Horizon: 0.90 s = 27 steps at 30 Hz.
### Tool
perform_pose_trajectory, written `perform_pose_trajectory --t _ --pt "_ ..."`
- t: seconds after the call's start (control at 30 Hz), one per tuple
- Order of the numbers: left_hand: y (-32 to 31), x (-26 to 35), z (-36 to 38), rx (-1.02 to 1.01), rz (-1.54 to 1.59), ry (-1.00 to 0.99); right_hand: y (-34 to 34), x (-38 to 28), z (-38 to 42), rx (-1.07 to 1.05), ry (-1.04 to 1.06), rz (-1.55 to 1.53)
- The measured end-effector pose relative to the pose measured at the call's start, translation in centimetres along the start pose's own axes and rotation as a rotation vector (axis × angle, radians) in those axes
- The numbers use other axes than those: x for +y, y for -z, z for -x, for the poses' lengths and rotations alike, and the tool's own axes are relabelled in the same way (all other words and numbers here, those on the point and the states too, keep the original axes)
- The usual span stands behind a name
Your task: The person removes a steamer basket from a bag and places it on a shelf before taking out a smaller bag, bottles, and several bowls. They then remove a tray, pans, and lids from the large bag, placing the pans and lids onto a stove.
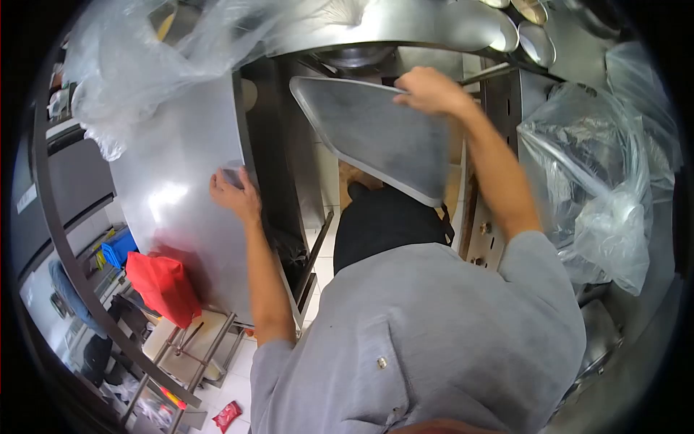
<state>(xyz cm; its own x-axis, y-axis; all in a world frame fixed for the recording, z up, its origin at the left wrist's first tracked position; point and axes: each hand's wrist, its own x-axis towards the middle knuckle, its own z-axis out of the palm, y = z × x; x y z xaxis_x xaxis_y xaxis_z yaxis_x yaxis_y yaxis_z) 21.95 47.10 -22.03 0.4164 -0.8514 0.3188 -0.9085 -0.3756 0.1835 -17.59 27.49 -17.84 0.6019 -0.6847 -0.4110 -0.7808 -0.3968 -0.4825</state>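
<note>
My right hand (431, 92) grips a flat grey metal tray (376, 134) by its far edge. The tray hangs tilted in front of my body, over the gap between the counters. Near the edge of the steel counter (195, 123), my left hand (237, 197) is closed, with its thumb and fingers around a small dark grey piece (231, 176). What that piece is cannot be made out. The left hand is apart from the tray.
Crumpled clear plastic (123, 94) covers the counter's far left end. Plastic bags (600, 188) lie on the right. Metal bowls (535, 43) stand at the back right. A red bag (163, 289) sits at the left, near a blue container (119, 248). A red packet (227, 416) lies on the tiled floor.
</note>
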Motion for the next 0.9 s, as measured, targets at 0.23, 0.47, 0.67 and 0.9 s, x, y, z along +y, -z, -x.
perform_pose_trajectory --t 0.23,0.47,0.67,0.9 --pt "-0.1 -0.9 0.3 0.038 0.011 -0.07 -24.6 3.2 -2.7 0.109 -0.329 -0.556" --pt "0.2 -1.1 0.7 0.063 -0.012 -0.124 -37.2 -0.5 0.0 0.255 -0.513 -0.981" --pt "-0.7 -1.5 0.2 0.102 0.102 -0.13 -35.8 -0.8 8.5 0.552 -0.537 -0.946" --pt "-0.6 -1.2 -0.1 0.145 0.105 -0.113 -28.8 -1.5 17.5 0.607 -0.458 -1.126"
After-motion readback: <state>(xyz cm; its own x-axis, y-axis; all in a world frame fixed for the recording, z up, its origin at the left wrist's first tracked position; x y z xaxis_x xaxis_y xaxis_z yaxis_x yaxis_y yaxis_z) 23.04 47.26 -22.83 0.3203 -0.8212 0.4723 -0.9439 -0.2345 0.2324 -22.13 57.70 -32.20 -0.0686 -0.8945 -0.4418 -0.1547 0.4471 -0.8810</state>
